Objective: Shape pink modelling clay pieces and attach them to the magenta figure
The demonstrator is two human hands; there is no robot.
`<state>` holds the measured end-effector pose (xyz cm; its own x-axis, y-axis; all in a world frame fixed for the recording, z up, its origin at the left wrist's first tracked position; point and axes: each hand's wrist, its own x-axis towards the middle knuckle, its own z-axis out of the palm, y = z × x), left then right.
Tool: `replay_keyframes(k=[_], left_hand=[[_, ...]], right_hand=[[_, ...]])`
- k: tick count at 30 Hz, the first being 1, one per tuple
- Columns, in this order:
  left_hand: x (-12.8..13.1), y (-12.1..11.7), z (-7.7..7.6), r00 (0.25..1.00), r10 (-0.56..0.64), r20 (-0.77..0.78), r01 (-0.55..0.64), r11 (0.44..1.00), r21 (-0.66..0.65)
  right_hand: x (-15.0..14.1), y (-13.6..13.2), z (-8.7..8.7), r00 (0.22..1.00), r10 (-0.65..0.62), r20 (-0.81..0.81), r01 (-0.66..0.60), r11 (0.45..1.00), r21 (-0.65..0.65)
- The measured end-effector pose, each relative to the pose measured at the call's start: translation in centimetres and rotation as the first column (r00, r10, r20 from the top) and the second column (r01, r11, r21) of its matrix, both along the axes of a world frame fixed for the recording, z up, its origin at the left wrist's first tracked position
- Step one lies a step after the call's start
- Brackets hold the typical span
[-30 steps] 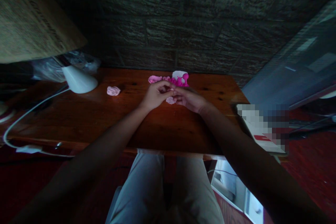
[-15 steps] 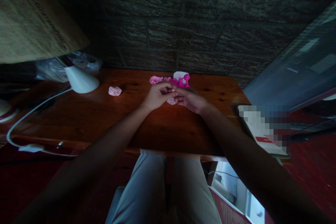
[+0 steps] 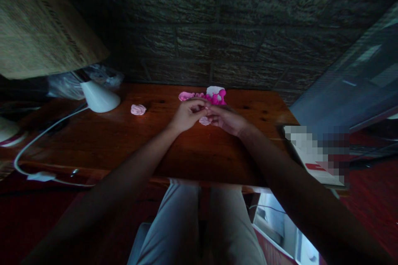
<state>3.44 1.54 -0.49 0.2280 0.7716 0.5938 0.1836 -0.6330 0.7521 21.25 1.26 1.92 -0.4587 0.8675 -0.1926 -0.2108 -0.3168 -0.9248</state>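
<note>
My left hand (image 3: 187,116) and my right hand (image 3: 229,120) meet over the wooden table, fingertips touching. Between them they pinch a tiny bit of pink modelling clay, mostly hidden by the fingers. Just below the fingertips lies a pale pink clay piece (image 3: 204,121) with a ruffled surface. Behind my hands sit bright magenta clay shapes (image 3: 219,97), one with a round knob. A pink clay piece (image 3: 185,96) is to their left, and a white piece (image 3: 214,90) stands behind them. Farther left rests a pale pink clay lump (image 3: 138,109).
A lamp with a white base (image 3: 102,98) and a broad paper-like shade (image 3: 46,29) occupies the left side. Its white cable (image 3: 27,145) hangs over the front edge. A flat book-like item (image 3: 314,165), partly blurred, lies at the right edge. A dark stone wall (image 3: 192,41) rises behind the table (image 3: 199,157).
The whole view has shifted slightly, so things appear a little farther right and lower. My hands keep nearly the same pinching pose; the fingers have moved very little.
</note>
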Motion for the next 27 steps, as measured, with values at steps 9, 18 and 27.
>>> replay_keyframes(k=[9, 18, 27], left_hand=[[0.24, -0.23, 0.06, 0.999, 0.012, -0.043, -0.011, 1.000, 0.004], [0.15, -0.23, 0.09, 0.999, 0.040, -0.016, -0.040, 0.999, -0.003], [-0.06, -0.14, 0.05, 0.994, 0.059, -0.089, -0.056, 0.997, 0.045]], right_hand=[[0.01, -0.01, 0.20, 1.000, -0.021, -0.012, 0.021, 0.999, -0.029], [-0.04, 0.15, 0.00, 1.000, -0.024, 0.002, 0.024, 0.999, -0.029], [-0.06, 0.29, -0.43, 1.000, -0.031, 0.004, 0.031, 1.000, 0.000]])
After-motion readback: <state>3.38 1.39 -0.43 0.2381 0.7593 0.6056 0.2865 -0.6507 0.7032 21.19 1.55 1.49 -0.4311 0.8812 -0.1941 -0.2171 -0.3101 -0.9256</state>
